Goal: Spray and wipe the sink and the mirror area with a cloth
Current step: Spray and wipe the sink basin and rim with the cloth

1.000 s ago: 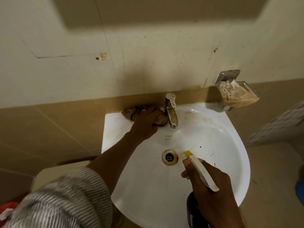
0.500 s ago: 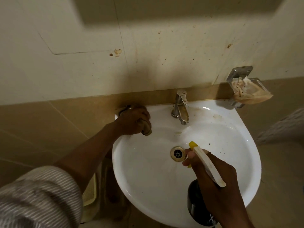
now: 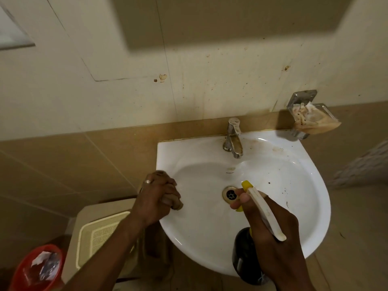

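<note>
Hands number two: right hand is wrapped around one spray bottle at 5 o'clock of the white sink, nozzle by the single drain; left hand squeezes one brown cloth on the rim at 9 o'clock. One tap stands at 12, one soap dish at 2.

The cloth is almost fully hidden inside the left hand at the left rim of the sink. The spray bottle, at the sink's near rim, is mostly covered by the right hand.
</note>
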`<state>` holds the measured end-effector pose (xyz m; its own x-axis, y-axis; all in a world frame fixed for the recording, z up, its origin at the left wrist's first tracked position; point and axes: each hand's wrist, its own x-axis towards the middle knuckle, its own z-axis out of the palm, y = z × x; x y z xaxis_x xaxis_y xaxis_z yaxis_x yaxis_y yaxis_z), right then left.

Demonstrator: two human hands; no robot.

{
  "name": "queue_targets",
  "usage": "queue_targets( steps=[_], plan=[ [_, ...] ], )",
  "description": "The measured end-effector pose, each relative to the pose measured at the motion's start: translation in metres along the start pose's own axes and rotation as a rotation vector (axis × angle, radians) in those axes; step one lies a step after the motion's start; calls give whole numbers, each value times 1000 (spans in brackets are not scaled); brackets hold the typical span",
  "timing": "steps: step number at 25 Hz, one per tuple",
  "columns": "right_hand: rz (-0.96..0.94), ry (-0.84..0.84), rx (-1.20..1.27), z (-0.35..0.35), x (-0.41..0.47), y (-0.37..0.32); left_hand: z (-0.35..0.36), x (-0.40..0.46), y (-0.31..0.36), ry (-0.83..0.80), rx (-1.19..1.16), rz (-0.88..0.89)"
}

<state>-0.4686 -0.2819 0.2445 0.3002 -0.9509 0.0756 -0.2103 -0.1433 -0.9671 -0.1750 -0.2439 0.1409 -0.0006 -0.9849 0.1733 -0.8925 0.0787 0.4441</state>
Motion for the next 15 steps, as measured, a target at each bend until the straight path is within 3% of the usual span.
queue_targets(
  steps=[5, 9, 12, 15],
  plan=[
    [-9, 34, 21, 1, 3, -3, 5, -48, 43, -97, -165, -227],
    [-3, -10, 23, 1, 17, -9, -24, -36, 80, -290, -653, -482],
    [-29, -85, 10, 2, 31, -2, -63, -10, 65, -129, -951, -729],
    [-96, -99, -36, 11, 40, 7, -88, 16, 55, 204, -947, -815]
  ],
)
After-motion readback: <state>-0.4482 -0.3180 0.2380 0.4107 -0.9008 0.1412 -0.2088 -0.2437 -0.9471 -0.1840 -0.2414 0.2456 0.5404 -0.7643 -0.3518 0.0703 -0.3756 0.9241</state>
